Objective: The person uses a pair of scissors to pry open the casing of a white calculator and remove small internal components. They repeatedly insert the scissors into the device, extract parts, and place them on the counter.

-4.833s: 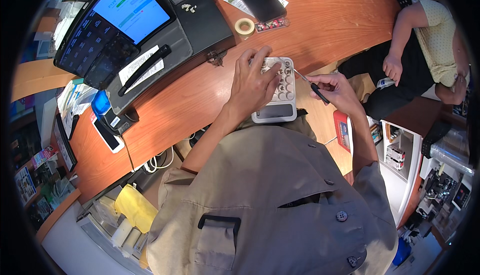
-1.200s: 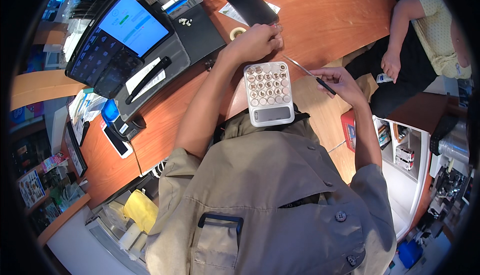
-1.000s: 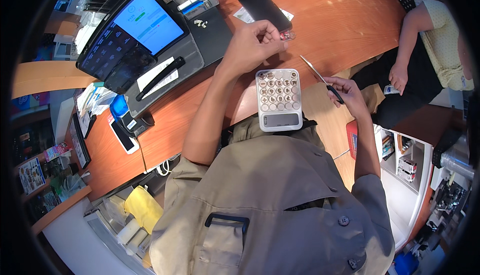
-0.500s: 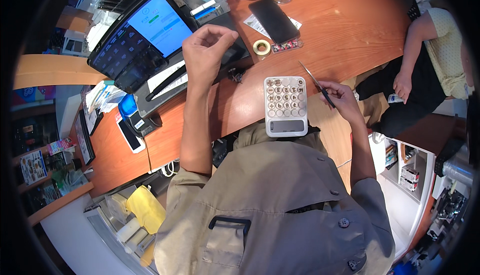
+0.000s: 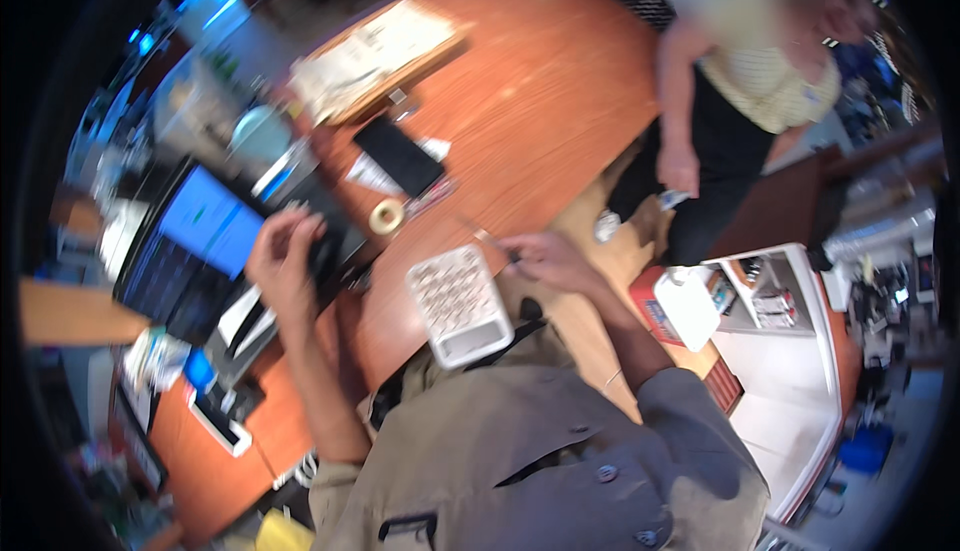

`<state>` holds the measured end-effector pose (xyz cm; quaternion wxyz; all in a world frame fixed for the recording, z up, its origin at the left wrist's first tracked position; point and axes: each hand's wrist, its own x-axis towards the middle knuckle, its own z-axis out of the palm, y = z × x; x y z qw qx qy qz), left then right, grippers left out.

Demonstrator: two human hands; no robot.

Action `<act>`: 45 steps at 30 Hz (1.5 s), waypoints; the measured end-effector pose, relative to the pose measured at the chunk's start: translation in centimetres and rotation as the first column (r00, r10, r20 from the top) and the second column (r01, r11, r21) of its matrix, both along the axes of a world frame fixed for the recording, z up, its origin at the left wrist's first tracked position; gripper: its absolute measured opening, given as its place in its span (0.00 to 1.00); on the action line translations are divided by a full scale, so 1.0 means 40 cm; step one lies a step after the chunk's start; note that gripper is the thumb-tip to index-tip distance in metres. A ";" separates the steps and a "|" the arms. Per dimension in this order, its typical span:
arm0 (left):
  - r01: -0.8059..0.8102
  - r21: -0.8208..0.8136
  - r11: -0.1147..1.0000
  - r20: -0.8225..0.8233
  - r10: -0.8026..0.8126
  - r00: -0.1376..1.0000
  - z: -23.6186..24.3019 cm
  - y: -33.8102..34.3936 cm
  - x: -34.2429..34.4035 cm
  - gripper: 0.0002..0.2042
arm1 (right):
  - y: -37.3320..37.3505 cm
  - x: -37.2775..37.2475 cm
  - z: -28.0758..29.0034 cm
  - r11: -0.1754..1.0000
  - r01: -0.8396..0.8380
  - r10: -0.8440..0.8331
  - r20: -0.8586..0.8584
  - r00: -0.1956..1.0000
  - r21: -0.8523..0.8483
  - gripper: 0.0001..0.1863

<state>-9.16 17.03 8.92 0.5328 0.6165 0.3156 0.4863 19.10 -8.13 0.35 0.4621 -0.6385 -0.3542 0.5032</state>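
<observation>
A white calculator [image 5: 455,296] with round keys rests at the desk's front edge, by my lap. My left hand [image 5: 290,251] is raised left of it, in front of the tablet screen [image 5: 205,221], fingertips pinched; what they hold, if anything, is blurred. Right of the calculator, my right hand [image 5: 545,261] grips a slim metal tool [image 5: 485,236] with a dark handle. A tape roll [image 5: 387,215] and a small clear case [image 5: 432,194] of coloured bits lie beyond the calculator, beside a black phone [image 5: 398,156].
The wooden desk [image 5: 530,81] carries a basket of papers [image 5: 375,61] and a white phone [image 5: 215,421]. At the right a seated person [image 5: 760,91] has a hand [image 5: 678,171] low by dark trousers. Below them stands a white open cabinet [image 5: 785,391]; a red box [image 5: 655,301] is beside it.
My left hand left the calculator, reached toward the small clear case, then drew back leftward. My right hand still grips the tool. The view has swung, showing more of the desk's far side.
</observation>
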 end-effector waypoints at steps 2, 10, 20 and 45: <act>0.005 -0.033 0.999 -0.043 -0.007 0.999 0.002 0.009 -0.003 0.08 | -0.007 0.002 0.006 0.998 -0.021 0.020 0.015 1.000 0.056 0.21; -0.008 0.103 0.995 -0.156 0.024 0.988 -0.002 0.026 -0.003 0.06 | -0.009 -0.022 0.027 0.990 0.018 -0.041 0.168 0.985 0.139 0.24; 0.073 0.603 0.794 -0.652 0.439 0.618 0.022 0.022 0.015 0.18 | -0.043 -0.050 0.023 0.993 0.110 -0.111 0.031 0.993 0.047 0.23; -0.012 0.592 0.806 -0.716 0.533 0.451 0.044 0.023 0.010 0.08 | -0.112 -0.119 0.028 0.973 0.199 -0.178 -0.169 0.969 0.119 0.23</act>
